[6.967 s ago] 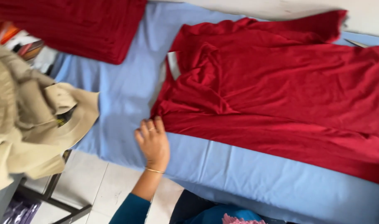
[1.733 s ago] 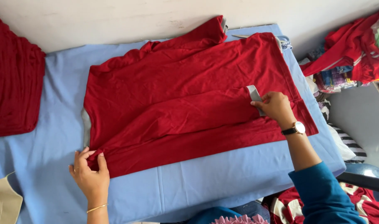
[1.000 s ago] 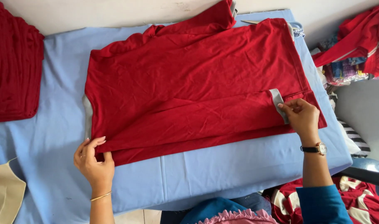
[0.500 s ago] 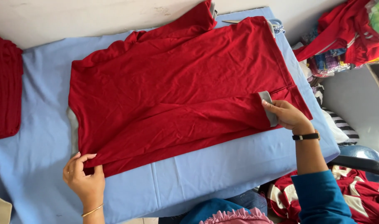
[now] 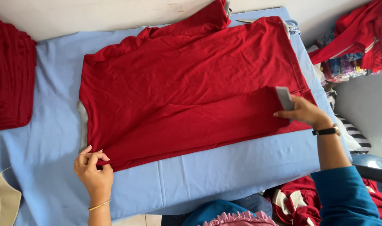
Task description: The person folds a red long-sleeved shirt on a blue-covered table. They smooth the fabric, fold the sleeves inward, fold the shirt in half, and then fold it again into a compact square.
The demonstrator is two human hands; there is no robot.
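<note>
Red shirt [image 5: 191, 83] lies spread across the blue-covered table [image 5: 207, 175]. Left hand [image 5: 94, 171] pinches its near-left corner; right hand [image 5: 304, 112] grips the folded edge with its grey band [image 5: 284, 98] near the right edge. Folded red stack [image 5: 9, 79] sits far left.

I see a stack of folded red cloth [image 5: 9, 77] at the far left, a heap of mixed clothes [image 5: 354, 46] at the right, beige fabric [image 5: 2, 205] bottom left.
</note>
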